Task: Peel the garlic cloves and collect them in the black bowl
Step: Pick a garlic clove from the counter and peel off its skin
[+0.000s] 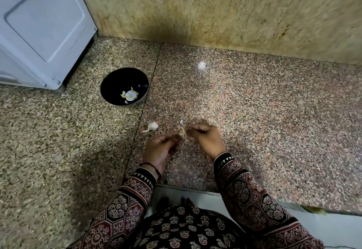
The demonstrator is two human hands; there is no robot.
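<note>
At far left I see a boxy white appliance [39, 29] standing on the speckled granite counter [274, 111]. Beside it, the round black bowl [125, 78] holds pale peeled garlic cloves [130, 95]. A papery unpeeled garlic clove [153, 126] lies near the left hand [162, 148], whose curled fingers pinch a small pale clove [181, 134]. The right hand [205, 139] curls just beside it; I cannot tell whether it grips the clove too.

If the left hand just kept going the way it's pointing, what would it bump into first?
Probably the right hand. The left hand points forward and to the right, a small garlic clove at its fingertips, and the right hand's curled fingers sit just beyond, seemingly level.
</note>
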